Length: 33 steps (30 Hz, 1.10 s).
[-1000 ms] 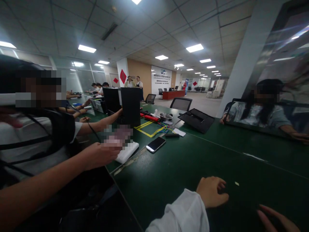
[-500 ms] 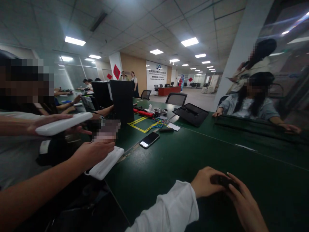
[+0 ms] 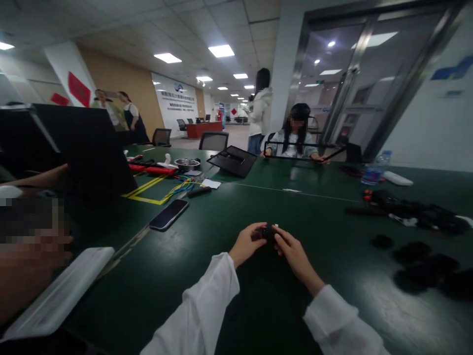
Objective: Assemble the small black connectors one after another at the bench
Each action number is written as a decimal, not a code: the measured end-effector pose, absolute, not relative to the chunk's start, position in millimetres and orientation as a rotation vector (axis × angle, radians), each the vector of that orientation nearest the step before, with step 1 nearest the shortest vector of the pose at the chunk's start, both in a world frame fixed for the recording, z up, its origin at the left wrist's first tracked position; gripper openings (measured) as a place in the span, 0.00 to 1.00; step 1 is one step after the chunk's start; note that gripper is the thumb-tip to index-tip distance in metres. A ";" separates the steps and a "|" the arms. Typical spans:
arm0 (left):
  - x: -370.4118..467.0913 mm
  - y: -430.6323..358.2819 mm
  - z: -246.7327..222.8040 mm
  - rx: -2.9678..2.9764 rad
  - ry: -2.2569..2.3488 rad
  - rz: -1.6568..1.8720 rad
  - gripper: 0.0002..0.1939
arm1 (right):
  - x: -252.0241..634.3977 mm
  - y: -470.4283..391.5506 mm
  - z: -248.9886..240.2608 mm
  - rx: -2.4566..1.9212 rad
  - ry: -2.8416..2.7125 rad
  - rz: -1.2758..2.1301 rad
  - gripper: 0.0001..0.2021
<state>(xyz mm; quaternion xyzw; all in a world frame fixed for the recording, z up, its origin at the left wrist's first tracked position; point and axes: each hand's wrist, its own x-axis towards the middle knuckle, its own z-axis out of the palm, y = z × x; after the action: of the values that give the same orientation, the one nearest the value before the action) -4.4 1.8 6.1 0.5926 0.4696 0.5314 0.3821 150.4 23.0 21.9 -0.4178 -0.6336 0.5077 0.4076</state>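
Note:
A small black object (image 3: 269, 233) is held just over the dark green table (image 3: 236, 207), between the fingertips of both my hands. It is too dark and partly covered to tell its kind. My left hand (image 3: 247, 244) pinches its left side with thumb and fingers. From the right, my right hand (image 3: 294, 252) is closed on it too, with the thumb on the near side. A tiny pale bit shows at its upper right edge. The phone (image 3: 170, 215) lies on the table beyond my left hand, apart from it.
Black round pieces (image 3: 417, 261) and a black-and-orange bundle (image 3: 410, 207) lie to the right, near a bottle (image 3: 375, 170). Ahead are a tilted black panel (image 3: 233, 161), a metal bowl (image 3: 187, 164) and coloured cables (image 3: 181, 186). A co-worker (image 3: 293, 135) across the table holds a black frame.
My view has turned right, bringing the dark items on the right into sight. Both hands still hold the small black object, and it now appears nearer the middle of the view.

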 end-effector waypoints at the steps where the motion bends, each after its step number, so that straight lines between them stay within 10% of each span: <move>1: -4.5 2.1 6.3 1.498 1.198 1.346 0.24 | 150.5 22.6 22.6 -1.044 -1.581 1.282 0.24; 33: -1.2 1.2 8.7 1.429 1.246 1.288 0.17 | 155.9 21.2 19.2 -0.928 -1.504 1.435 0.18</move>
<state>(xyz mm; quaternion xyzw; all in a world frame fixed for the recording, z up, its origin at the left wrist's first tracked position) -1.2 1.2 8.7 0.5681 0.4954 0.5120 0.4119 155.9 21.2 19.2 -0.3699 -0.6000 0.5724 0.4191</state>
